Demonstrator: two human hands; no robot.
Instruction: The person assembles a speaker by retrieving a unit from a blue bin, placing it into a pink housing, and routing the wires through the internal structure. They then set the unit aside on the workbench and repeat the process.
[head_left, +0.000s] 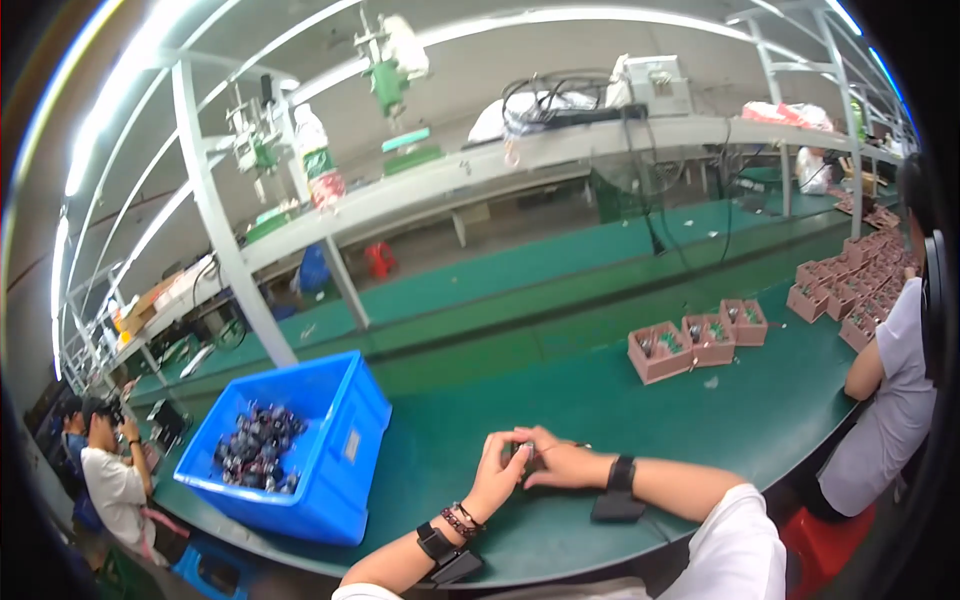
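- Part (524,451): small, with a shiny spot showing, between the two hands at the left hand's fingertips; most of it is hidden, so its shape cannot be told.
- Bench (470,405): green-topped, curving beneath and beyond both hands.
- Shelf (480,160): pale, well beyond the hands and higher than them.
- Co-worker (885,350): in a light top, seated well to the right of the right hand.
- Bin (338,500): blue, on the bench to the left of the left hand and apart from it.
- Cluster of boxes (830,290): brownish pink, far off beyond the right hand and to its right.
- Three boxes (660,367): same colour, in a slanting row beyond the right hand and to its right, with small items inside.
- Left hand (492,474): fingers bent and nearly closed, pinching the part at their tips.
- Right hand (566,464): half curled, thumb lower and fingers reaching to the part, meeting the left fingertips; whether it also grips cannot be told.
- Dark pieces (258,447): heaped in the bin, left of the left hand.
- Straps (621,472): black, one just behind each hand.
- Bracelet (462,521): beaded, behind the left hand.
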